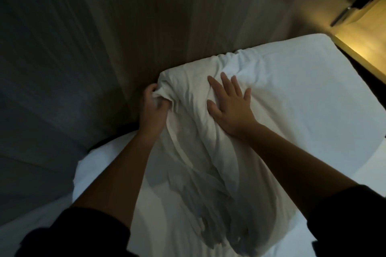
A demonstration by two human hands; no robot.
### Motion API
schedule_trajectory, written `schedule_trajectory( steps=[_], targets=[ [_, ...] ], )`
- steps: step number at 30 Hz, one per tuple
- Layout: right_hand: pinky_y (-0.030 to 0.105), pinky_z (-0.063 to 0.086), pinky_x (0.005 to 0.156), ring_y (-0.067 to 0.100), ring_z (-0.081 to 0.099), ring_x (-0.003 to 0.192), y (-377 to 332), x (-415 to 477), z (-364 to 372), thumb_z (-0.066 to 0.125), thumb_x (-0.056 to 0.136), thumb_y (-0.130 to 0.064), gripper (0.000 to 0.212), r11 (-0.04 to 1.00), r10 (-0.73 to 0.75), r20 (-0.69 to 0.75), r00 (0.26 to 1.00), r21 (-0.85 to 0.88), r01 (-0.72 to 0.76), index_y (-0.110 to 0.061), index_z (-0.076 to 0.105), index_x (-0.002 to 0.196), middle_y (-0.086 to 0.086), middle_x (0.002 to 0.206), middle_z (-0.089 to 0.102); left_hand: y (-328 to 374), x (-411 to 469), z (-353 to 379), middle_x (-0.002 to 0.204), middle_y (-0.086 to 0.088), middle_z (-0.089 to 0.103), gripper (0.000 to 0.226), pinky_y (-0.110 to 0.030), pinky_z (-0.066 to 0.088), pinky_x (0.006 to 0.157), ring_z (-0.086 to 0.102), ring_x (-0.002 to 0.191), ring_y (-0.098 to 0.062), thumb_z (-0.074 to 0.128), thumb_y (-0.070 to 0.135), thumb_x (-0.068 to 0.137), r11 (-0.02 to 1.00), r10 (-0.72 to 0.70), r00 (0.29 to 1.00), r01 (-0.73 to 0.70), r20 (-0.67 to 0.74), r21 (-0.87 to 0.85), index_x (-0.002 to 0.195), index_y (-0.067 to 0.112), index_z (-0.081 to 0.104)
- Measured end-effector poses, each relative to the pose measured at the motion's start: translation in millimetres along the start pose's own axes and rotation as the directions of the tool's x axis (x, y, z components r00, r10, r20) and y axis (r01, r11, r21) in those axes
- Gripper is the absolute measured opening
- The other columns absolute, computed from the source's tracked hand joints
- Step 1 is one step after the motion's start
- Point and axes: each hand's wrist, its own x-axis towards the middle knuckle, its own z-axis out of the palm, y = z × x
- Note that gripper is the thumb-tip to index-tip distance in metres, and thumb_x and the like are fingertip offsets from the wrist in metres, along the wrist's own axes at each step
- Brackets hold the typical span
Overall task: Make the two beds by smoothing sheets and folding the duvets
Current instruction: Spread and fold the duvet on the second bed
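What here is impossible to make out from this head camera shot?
Head view:
- Fingertips of the left hand: buried in the duvet corner they grip.
- Part of the sheet under the duvet: covered by it.
- The wall fixture, top right: dim, blurred, cut by the edge.
- The second bed: out of frame.

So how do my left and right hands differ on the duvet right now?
The left hand curls round a bunched corner of the duvet; the right hand lies flat, fingers spread. The left hand is at the duvet's edge, the right hand on its top. Both touch the duvet.
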Motion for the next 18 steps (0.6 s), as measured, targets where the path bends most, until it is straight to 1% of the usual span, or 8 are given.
schedule_trajectory(
  steps=[3,6,9,11,13,15,16,18],
  targets=[
    [0.061,-0.003,0.117,0.026,-0.006,0.15,4,0,-1,0.005,0.08,-0.072,0.08,1.0,-0.004,0.002,1.0,0.018,0.004,-0.041,0.005,0.153,0.0,0.164,-0.001,1,-19,21,0.131,-0.011,0.047,0.042,-0.032,0.042,0.084,0.053,0.108,-0.023,0.045,0.032,0.097,0.988,0.081,0.996,-0.086,0.046,0.13,0.137,0.018,0.043],
    [0.062,-0.003,0.116,0.027,-0.006,0.15,4,1,4,0.006,0.081,-0.07,0.078,1.0,-0.005,-0.008,1.0,0.019,0.005,-0.04,0.005,0.153,0.001,0.164,0.0,-5,-44,39,0.138,-0.016,0.041,0.067,-0.043,0.041,0.102,0.047,0.12,-0.031,0.033,0.054,0.091,0.896,0.208,0.969,-0.244,0.134,0.371,0.142,0.01,0.035],
    [0.062,-0.004,0.116,0.027,-0.007,0.15,5,4,9,0.004,0.081,-0.07,0.078,1.0,0.0,-0.006,1.0,-0.004,0.0,-0.04,0.004,0.153,0.001,0.164,-0.001,-6,-33,52,0.154,-0.018,0.019,0.096,-0.044,0.02,0.117,0.024,0.14,-0.032,0.053,0.06,0.085,0.678,0.138,0.965,-0.255,0.222,0.69,0.152,0.007,0.009],
    [0.061,-0.005,0.115,0.027,-0.008,0.15,5,5,11,0.003,0.08,-0.071,0.079,1.0,0.003,0.006,1.0,-0.015,-0.003,-0.04,0.003,0.153,0.001,0.164,-0.002,-6,-26,51,0.155,-0.017,0.015,0.103,-0.046,0.023,0.114,0.022,0.139,-0.033,0.058,0.062,0.082,0.587,0.121,0.959,-0.277,0.256,0.761,0.153,0.01,0.004],
    [0.061,-0.005,0.116,0.026,-0.008,0.15,4,2,10,0.003,0.079,-0.071,0.08,1.0,0.001,0.01,1.0,-0.015,-0.001,-0.041,0.003,0.153,0.0,0.164,-0.003,-11,-26,39,0.15,-0.016,0.026,0.082,-0.05,0.03,0.112,0.031,0.134,-0.035,0.054,0.057,0.086,0.742,0.142,0.959,-0.267,0.245,0.615,0.149,0.014,0.021],
    [0.061,-0.006,0.116,0.026,-0.009,0.15,3,1,7,0.001,0.079,-0.073,0.08,1.0,0.002,0.012,1.0,-0.015,-0.002,-0.042,0.001,0.153,-0.001,0.164,-0.005,-14,-25,22,0.139,-0.014,0.041,0.046,-0.052,0.039,0.104,0.043,0.125,-0.034,0.05,0.049,0.088,0.975,0.128,0.99,-0.136,0.057,0.176,0.13,0.03,0.05],
    [0.061,-0.006,0.116,0.026,-0.009,0.15,2,0,5,0.001,0.08,-0.074,0.08,1.0,0.003,0.016,1.0,-0.017,-0.002,-0.042,0.001,0.153,-0.002,0.164,-0.006,-14,-24,15,0.138,-0.012,0.042,0.035,-0.049,0.043,0.102,0.046,0.123,-0.031,0.052,0.045,0.089,0.998,0.066,0.997,-0.067,-0.049,-0.007,0.123,0.038,0.055],
    [0.061,-0.008,0.116,0.026,-0.011,0.15,1,1,-1,0.005,0.083,-0.075,0.076,0.999,-0.002,0.025,1.0,-0.032,0.003,-0.043,0.001,0.152,-0.003,0.164,-0.008,-12,-16,6,0.145,-0.01,0.035,0.04,-0.038,0.043,0.099,0.044,0.126,-0.026,0.052,0.035,0.096,0.979,-0.086,0.992,0.068,-0.089,-0.191,0.135,0.031,0.046]
  ],
)
